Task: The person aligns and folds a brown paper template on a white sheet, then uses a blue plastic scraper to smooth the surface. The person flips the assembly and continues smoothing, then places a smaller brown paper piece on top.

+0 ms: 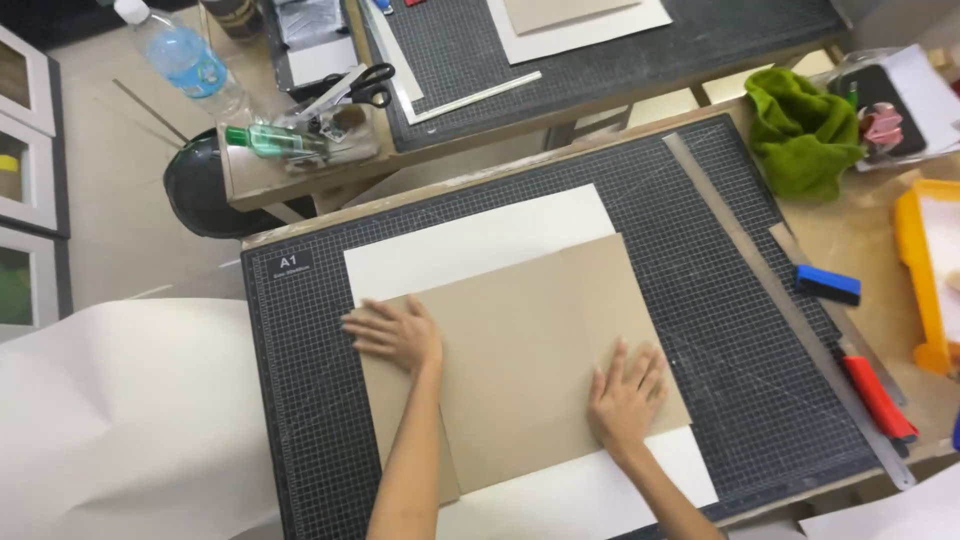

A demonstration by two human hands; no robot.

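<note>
While both palms lay on the work, the scene read so from left to right:

Far left: a white paper sheet (130, 420) draped beside the table, with a plastic water bottle (185, 55) and scissors (358, 85) on the bench above.
Base: a dark gridded cutting mat (300, 400) covered the table.
Left hand (395, 333): fingers spread, pressed flat on the upper left corner of the brown cardboard (520, 360).
Cardboard: it lay tilted on a white board (470, 240), which showed above and below it.
Right hand (625, 395): fingers fanned open, palm down on the cardboard's lower right edge, pinching nothing.
Right of the cardboard: a long metal ruler (760, 270) ran slantwise down the mat.
Far right: a blue eraser block (828, 285), a red cutter knife (880, 398), a green cloth (800, 130) and a yellow tray (915, 270).
</note>
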